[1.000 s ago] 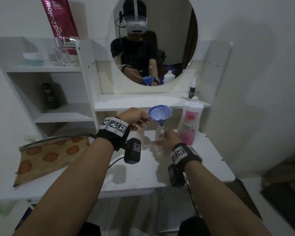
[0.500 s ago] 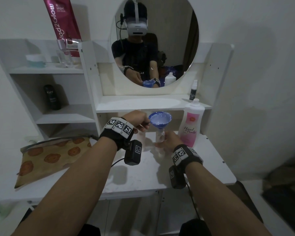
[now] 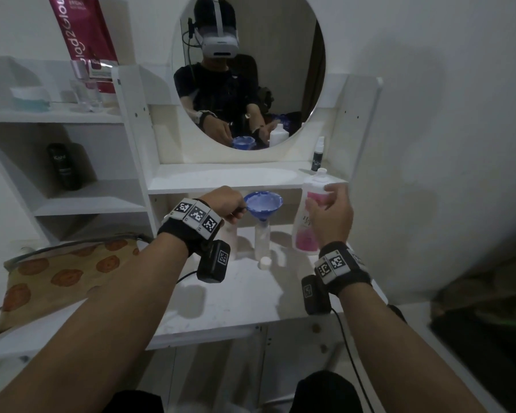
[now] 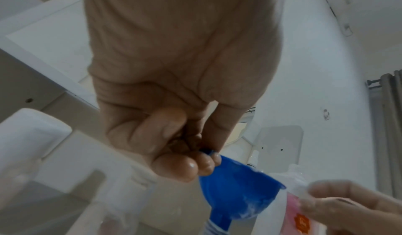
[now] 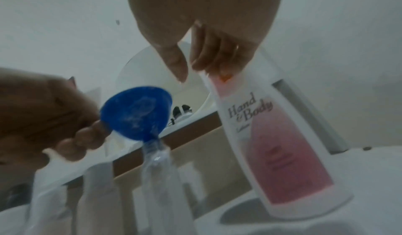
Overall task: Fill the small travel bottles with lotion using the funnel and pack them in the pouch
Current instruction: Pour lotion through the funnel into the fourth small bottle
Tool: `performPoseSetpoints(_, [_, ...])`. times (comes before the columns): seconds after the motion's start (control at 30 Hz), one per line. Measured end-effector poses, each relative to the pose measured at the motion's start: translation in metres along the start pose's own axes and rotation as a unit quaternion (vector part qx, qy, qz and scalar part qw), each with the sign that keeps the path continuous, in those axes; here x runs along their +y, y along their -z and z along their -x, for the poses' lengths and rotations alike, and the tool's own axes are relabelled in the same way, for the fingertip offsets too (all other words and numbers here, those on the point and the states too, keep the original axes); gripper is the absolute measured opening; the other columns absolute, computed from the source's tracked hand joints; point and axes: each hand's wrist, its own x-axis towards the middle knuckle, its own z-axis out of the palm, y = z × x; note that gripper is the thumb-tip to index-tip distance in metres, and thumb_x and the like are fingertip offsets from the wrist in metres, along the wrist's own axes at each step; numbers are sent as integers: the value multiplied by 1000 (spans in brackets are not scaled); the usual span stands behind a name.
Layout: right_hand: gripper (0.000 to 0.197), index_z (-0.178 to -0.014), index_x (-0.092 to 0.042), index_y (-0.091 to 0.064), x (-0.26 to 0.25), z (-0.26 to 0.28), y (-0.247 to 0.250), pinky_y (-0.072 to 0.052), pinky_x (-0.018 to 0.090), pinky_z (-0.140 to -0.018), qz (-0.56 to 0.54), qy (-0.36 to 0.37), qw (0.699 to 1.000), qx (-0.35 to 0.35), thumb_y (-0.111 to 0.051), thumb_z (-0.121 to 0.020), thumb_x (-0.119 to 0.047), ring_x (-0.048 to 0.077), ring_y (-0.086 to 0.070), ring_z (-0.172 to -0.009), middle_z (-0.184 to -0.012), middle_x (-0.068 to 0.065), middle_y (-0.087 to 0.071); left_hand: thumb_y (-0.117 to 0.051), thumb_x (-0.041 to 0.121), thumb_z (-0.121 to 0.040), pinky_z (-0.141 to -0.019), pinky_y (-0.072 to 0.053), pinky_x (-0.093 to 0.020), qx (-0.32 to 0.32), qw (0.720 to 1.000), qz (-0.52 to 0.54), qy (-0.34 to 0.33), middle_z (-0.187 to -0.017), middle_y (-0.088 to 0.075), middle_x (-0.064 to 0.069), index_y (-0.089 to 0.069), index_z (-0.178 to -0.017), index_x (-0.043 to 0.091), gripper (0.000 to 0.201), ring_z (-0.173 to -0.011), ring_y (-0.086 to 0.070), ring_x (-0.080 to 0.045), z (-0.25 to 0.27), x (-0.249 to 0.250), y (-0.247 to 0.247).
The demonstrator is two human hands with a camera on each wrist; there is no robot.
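Note:
A blue funnel (image 3: 263,204) smeared with white lotion sits in the neck of a small clear travel bottle (image 3: 262,242) standing on the white table (image 3: 236,296). My left hand (image 3: 239,210) pinches the funnel's side tab. The bottle's white cap (image 3: 264,262) lies at its foot. A second small bottle (image 3: 230,236) stands behind my left wrist. To the right, the pink-and-white lotion bottle (image 3: 306,231) stands on the table, and my right hand (image 3: 325,198) curls round its upper part. The brown pouch (image 3: 63,275) with orange prints lies at the left.
A shelf unit at the left holds a black bottle (image 3: 64,166), a jar (image 3: 30,98) and a pink tube (image 3: 84,40). A ledge under the round mirror (image 3: 251,70) carries a small spray bottle (image 3: 318,158). The table's front edge is near my forearms.
The funnel came down into the small bottle's neck. My right hand let go of that bottle and moved up and right to the lotion bottle. My left hand still holds the funnel.

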Motion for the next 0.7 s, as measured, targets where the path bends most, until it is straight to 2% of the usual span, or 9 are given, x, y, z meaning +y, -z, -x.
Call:
performPoseSetpoints(0.07, [64, -119, -24, -47, 12, -14, 7, -51, 45, -93, 5, -33, 999, 16, -83, -67, -25, 23, -55, -107, -115, 2, -54, -47, 19, -94, -50, -34, -23, -5, 1000, -7, 3, -70, -57, -1, -56, -77, 12, 20, -57, -52, -15, -1, -2, 0])
performPoseSetpoints(0.13, [94, -136, -21, -38, 29, -24, 9, -43, 47, -103, 12, -101, 994, -48, -90, -58, -27, 25, -48, -122, -134, 5, -48, -46, 20, -95, -54, -35, -24, -15, 1000, -8, 5, -71, -57, 0, -56, -80, 13, 20, -61, -53, -15, -2, -4, 1])
performPoseSetpoints(0.2, [109, -142, -17, -35, 44, -27, 8, -43, 51, -106, -14, -148, 981, -125, -94, -51, -25, 25, -52, -124, -138, 8, -51, -44, 21, -96, -55, -36, -25, -25, 1000, -11, 9, -71, -56, 0, -55, -80, 14, 21, -64, -54, -15, -1, -6, 2])
performPoseSetpoints(0.3, [85, -131, -8, -48, 53, -30, 6, -49, 53, -99, -19, -162, 964, -211, -92, -57, -9, 25, -64, -104, -118, 8, -66, -42, 22, -96, -56, -38, -25, -28, 1000, -3, 9, -71, -55, 0, -54, -78, 14, 23, -65, -55, -15, -2, -7, 3])
performPoseSetpoints(0.37, [75, -124, -7, -54, 52, -31, 4, -51, 51, -95, -6, -161, 961, -226, -91, -59, -7, 23, -65, -98, -112, 6, -68, -41, 20, -97, -55, -40, -25, -24, 1000, 9, 5, -70, -54, 0, -53, -77, 14, 24, -64, -56, -16, -3, -7, 2])
performPoseSetpoints(0.43, [63, -116, -8, -60, 48, -31, 1, -53, 43, -87, -3, -156, 959, -236, -90, -61, -8, 21, -65, -94, -110, 4, -69, -40, 18, -97, -55, -41, -25, -23, 1000, 21, 1, -68, -53, 0, -52, -75, 13, 25, -63, -57, -16, -5, -7, 0])
performPoseSetpoints(0.57, [44, -107, -12, -65, 41, -25, 1, -46, 31, -72, 35, -141, 959, -245, -87, -68, -10, 22, -60, -90, -99, 2, -64, -38, 18, -97, -54, -42, -25, -29, 999, 27, -5, -68, -52, 0, -52, -76, 13, 26, -61, -59, -16, -10, -7, -3])
performPoseSetpoints(0.63, [43, -107, -11, -65, 33, -22, 4, -47, 30, -71, 41, -106, 964, -240, -85, -69, -8, 22, -62, -90, -99, 2, -64, -39, 18, -97, -54, -42, -25, -26, 999, 28, -7, -68, -52, 0, -52, -76, 13, 26, -61, -58, -16, -12, -7, -4])
performPoseSetpoints(0.7, [45, -112, -8, -65, 22, -27, 9, -47, 33, -78, 47, -72, 969, -232, -83, -72, -6, 22, -61, -92, -101, 2, -64, -39, 18, -98, -54, -41, -25, -27, 999, 29, -7, -68, -51, 0, -51, -75, 13, 26, -60, -58, -16, -11, -7, -3])
